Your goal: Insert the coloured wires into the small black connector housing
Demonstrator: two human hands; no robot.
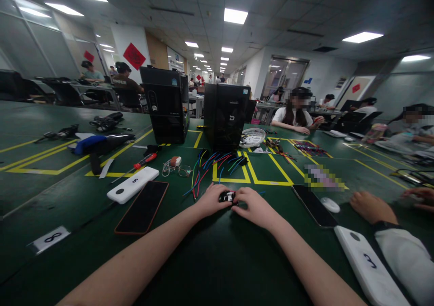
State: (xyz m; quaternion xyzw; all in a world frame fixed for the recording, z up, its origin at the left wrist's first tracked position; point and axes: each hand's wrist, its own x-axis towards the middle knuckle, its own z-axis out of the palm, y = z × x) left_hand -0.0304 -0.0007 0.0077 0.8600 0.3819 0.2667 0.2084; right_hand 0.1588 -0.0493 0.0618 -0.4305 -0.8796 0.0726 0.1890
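My left hand [210, 200] and my right hand [255, 206] meet low over the green table. Between their fingertips is a small black object with white patches [226, 197], partly covered by the fingers; its exact kind is unclear. The left fingers are curled against its left side. On the other side, the right thumb and fingers close in around it. Just beyond the hands lie loose red, blue and green wires [202, 172]. Left of them are a pair of glasses [183, 171] and a phone [142, 207] with an orange-brown edge.
Two black computer towers [167, 105] stand behind the wires, near a white basket [252, 137]. A red-handled screwdriver [145, 161] and a white power bank [133, 185] lie left. At right are another phone [313, 205], a white mouse [330, 204] and a co-worker's hand [372, 207].
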